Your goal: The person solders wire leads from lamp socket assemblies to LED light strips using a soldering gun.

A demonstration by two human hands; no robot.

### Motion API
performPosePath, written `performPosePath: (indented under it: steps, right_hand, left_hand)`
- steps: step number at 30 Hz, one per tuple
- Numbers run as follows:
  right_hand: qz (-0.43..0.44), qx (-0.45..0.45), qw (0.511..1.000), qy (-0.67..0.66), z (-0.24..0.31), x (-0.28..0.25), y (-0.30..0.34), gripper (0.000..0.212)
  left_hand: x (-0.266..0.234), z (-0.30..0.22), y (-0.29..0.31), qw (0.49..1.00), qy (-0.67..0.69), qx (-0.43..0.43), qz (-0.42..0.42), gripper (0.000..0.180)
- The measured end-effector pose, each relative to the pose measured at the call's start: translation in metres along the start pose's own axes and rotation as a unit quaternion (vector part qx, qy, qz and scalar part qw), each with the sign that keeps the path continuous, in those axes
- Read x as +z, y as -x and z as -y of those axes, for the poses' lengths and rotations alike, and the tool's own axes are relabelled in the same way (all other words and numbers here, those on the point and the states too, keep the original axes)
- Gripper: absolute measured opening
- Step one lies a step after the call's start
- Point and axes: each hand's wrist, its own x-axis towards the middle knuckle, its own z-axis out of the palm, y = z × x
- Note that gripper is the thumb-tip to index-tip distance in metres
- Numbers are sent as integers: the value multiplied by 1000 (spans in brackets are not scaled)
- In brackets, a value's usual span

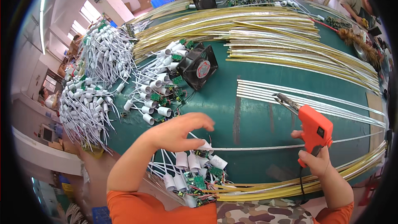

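My right hand [316, 161] grips an orange soldering gun [315, 127], its dark metal tip pointing up and left over a row of thin white LED strips [269, 90]. Above a pile of white plastic cups with cables and green circuit boards [199, 181], my left hand [180, 132] is held with thumb and fingers apart. Its thumb is nearest to a white cup [206, 146] at the left end of a single LED strip [257, 148], which runs right and passes behind the gun. Whether the thumb touches that cup I cannot tell.
A black fan [198, 67] stands on the green table [215, 103] beside more wired cups [155, 84]. Large cable heaps [105, 56] lie at the left. Bundles of yellow strips [190, 27] cover the far side; others [265, 193] lie near me. Two people work across the table.
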Motion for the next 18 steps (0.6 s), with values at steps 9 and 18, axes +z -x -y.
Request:
performPosePath:
  steps: [9, 18]
  right_hand:
    - [21, -36, 999, 28, 20, -12, 13, 64]
    - [71, -38, 997, -16, 30, -18, 27, 63]
  left_hand:
    - [7, -41, -3, 999, -39, -2, 38, 16]
    - [64, -53, -23, 981, -74, 130, 123, 34]
